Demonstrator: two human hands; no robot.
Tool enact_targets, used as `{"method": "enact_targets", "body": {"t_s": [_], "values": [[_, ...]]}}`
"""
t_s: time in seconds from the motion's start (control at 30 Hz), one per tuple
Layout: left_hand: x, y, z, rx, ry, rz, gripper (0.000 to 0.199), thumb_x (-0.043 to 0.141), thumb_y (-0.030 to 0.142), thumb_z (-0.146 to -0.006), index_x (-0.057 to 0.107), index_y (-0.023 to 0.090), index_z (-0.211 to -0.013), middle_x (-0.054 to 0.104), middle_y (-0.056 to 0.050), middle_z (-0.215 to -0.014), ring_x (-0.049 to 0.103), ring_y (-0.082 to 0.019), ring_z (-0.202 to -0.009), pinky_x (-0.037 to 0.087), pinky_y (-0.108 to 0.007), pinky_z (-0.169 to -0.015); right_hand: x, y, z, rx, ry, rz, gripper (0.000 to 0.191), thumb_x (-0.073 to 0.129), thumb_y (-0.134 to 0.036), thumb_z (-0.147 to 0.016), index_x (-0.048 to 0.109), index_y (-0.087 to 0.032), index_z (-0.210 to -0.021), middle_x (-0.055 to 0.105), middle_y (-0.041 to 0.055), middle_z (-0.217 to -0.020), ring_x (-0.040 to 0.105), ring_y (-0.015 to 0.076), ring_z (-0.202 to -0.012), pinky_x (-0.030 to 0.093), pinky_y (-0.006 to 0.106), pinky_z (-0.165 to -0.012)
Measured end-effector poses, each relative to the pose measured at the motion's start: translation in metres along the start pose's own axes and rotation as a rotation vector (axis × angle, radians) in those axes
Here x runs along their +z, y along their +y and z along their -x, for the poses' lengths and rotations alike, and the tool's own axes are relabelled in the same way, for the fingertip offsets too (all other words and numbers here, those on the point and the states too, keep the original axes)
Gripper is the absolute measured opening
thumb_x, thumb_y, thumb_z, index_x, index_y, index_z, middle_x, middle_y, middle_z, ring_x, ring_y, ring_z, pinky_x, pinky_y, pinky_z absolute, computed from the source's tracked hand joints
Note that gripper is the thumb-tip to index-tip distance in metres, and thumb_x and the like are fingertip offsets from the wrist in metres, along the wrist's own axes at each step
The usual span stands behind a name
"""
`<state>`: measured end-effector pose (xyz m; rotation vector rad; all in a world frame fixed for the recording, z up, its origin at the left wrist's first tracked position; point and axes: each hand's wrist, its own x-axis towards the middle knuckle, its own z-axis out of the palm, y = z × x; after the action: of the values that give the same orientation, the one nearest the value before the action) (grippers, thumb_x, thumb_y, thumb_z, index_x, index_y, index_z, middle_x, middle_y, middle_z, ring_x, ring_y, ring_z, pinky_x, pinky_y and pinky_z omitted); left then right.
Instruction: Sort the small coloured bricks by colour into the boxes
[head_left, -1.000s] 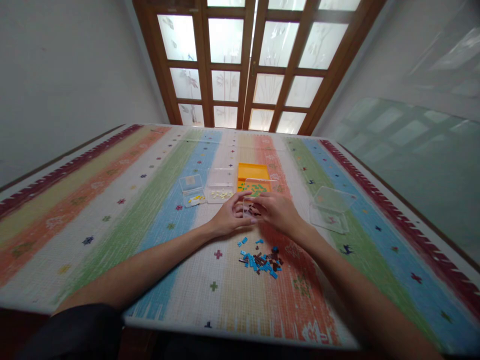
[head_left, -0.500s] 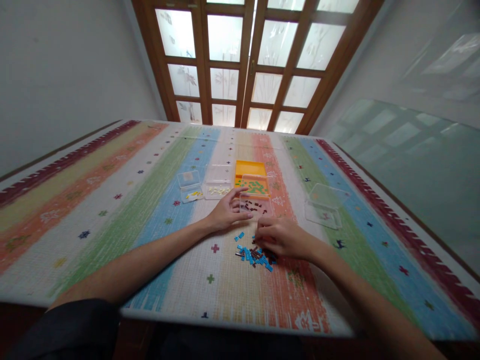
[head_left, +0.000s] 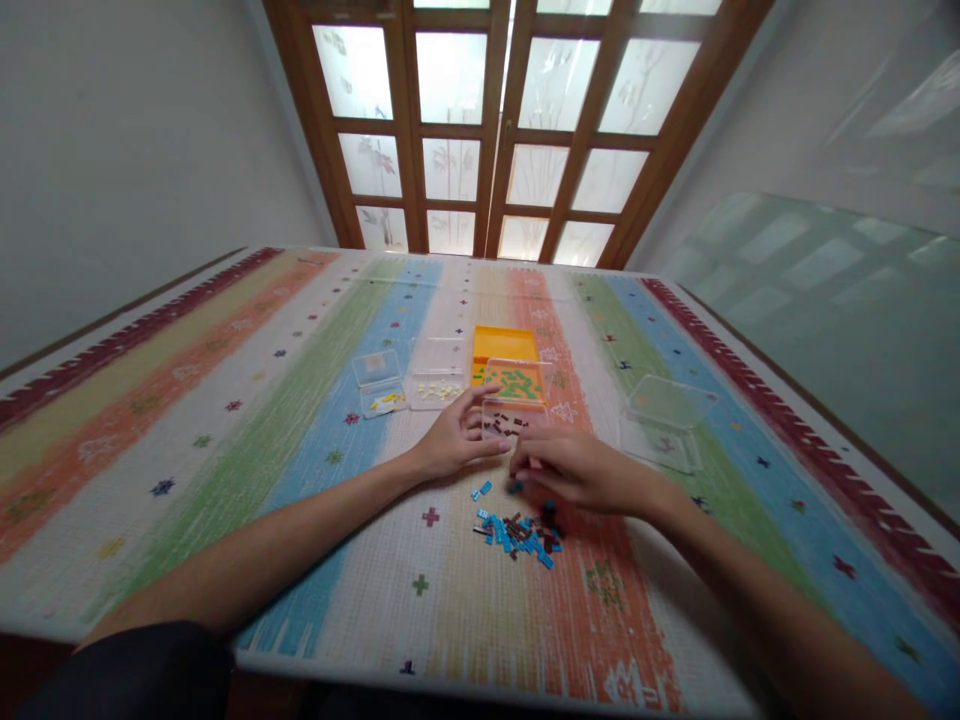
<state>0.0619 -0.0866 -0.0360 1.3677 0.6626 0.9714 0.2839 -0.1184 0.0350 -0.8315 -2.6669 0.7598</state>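
My left hand (head_left: 456, 437) is curled round the left side of a clear plastic box (head_left: 544, 420), forefinger at its back edge and thumb along its front. Small dark brown bricks (head_left: 504, 425) lie scattered inside that box. Just right of it, my right hand (head_left: 566, 468) hovers with its fingers pinched together; whatever sits between the fingertips is blurred and partly hidden. A dark bluish bit shows just under those fingertips. Below, a loose pile of blue and brown toy bricks (head_left: 517, 535) lies on the cloth, with a few blue bricks (head_left: 481, 491) apart from it.
Behind the left hand stand an open yellow case (head_left: 505, 343), a clear tray of green pieces (head_left: 517, 384), a box of cream pieces (head_left: 437, 393) and one of yellow pieces (head_left: 385, 402). An open clear box (head_left: 660, 445) lies at right on the striped tablecloth (head_left: 300, 420).
My right hand has lifted from the pile up towards the box of brown bricks, uncovering more of the pile. My left hand stays at the box.
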Motion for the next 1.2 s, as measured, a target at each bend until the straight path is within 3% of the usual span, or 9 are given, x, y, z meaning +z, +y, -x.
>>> {"method": "enact_targets", "body": {"t_s": [0.2,0.47,0.57,0.7,0.8,0.87,0.93,1.07,1.2], "values": [[-0.001,0.001,0.0,-0.034,0.002,0.03,0.081,0.091,0.025,-0.068,0.052,0.026,-0.138,0.058,-0.012,-0.129,0.067,-0.026,-0.106,0.058,-0.048,-0.094,-0.028,0.025,-0.005,0.252,0.177,0.201,0.014,0.056,-0.024,-0.096,0.069,-0.018,-0.095,0.068,0.0024,-0.075,0.057,0.0135,-0.065,0.038,0.026,-0.064],[0.0,0.001,0.001,-0.053,0.004,0.047,0.08,0.092,0.025,-0.068,0.051,0.026,-0.137,0.057,-0.013,-0.133,0.067,-0.027,-0.109,0.058,-0.048,-0.095,-0.016,0.034,-0.013,0.42,0.177,0.417,0.016,0.06,-0.023,-0.089,0.075,-0.019,-0.09,0.072,0.004,-0.073,0.059,0.0159,-0.065,0.032,0.026,-0.06],[0.0,0.002,0.001,-0.058,0.005,0.063,0.08,0.091,0.023,-0.067,0.051,0.026,-0.136,0.056,-0.013,-0.133,0.067,-0.026,-0.108,0.057,-0.048,-0.095,-0.021,0.028,-0.009,0.4,0.217,0.367,0.017,0.058,-0.024,-0.089,0.075,-0.019,-0.09,0.07,0.003,-0.068,0.058,0.0146,-0.062,0.033,0.026,-0.06],[0.0,0.004,0.001,-0.068,0.001,0.065,0.079,0.091,0.024,-0.068,0.051,0.026,-0.136,0.056,-0.013,-0.134,0.067,-0.024,-0.104,0.058,-0.047,-0.094,-0.031,0.012,0.009,0.235,0.252,0.198,0.02,0.055,-0.024,-0.091,0.074,-0.018,-0.088,0.062,-0.0012,-0.059,0.051,0.0105,-0.053,0.034,0.025,-0.057],[0.0,0.005,0.001,-0.066,0.008,0.033,0.078,0.091,0.024,-0.067,0.052,0.025,-0.135,0.055,-0.013,-0.134,0.067,-0.022,-0.098,0.059,-0.046,-0.092,-0.03,0.002,0.028,0.109,0.036,-0.021,0.02,0.056,-0.025,-0.091,0.075,-0.017,-0.089,0.062,-0.0023,-0.059,0.052,0.0087,-0.051,0.038,0.022,-0.056],[0.0,0.007,0.001,-0.077,0.005,0.023,0.078,0.091,0.023,-0.067,0.052,0.025,-0.135,0.054,-0.013,-0.135,0.067,-0.021,-0.098,0.059,-0.044,-0.09,-0.023,-0.001,0.039,0.117,-0.126,-0.133,0.02,0.06,-0.026,-0.091,0.077,-0.017,-0.095,0.068,-0.0003,-0.065,0.056,0.0089,-0.054,0.04,0.021,-0.055],[0.0,0.008,0.001,-0.082,0.007,0.023,0.078,0.09,0.021,-0.067,0.052,0.025,-0.136,0.053,-0.012,-0.136,0.067,-0.02,-0.098,0.059,-0.042,-0.089,-0.011,0.001,0.047,0.171,-0.187,-0.152,0.022,0.062,-0.027,-0.091,0.077,-0.016,-0.103,0.072,0.0026,-0.073,0.059,0.0099,-0.058,0.041,0.021,-0.056],[0.001,0.011,0.001,-0.064,0.02,0.008,0.075,0.089,0.02,-0.068,0.053,0.024,-0.134,0.053,-0.011,-0.137,0.066,-0.019,-0.098,0.06,-0.04,-0.088,0.013,0.009,0.057,0.193,-0.089,-0.149,0.028,0.057,-0.025,-0.094,0.074,-0.016,-0.115,0.074,0.0032,-0.074,0.06,0.0115,-0.059,0.043,0.023,-0.06],[0.001,0.01,0.001,-0.069,0.017,0.006,0.075,0.089,0.021,-0.069,0.053,0.024,-0.135,0.054,-0.011,-0.135,0.067,-0.019,-0.096,0.059,-0.041,-0.09,0.023,0.012,0.057,0.154,-0.032,-0.17,0.028,0.054,-0.022,-0.095,0.074,-0.016,-0.114,0.077,0.0062,-0.083,0.065,0.013,-0.068,0.047,0.025,-0.066]]}}
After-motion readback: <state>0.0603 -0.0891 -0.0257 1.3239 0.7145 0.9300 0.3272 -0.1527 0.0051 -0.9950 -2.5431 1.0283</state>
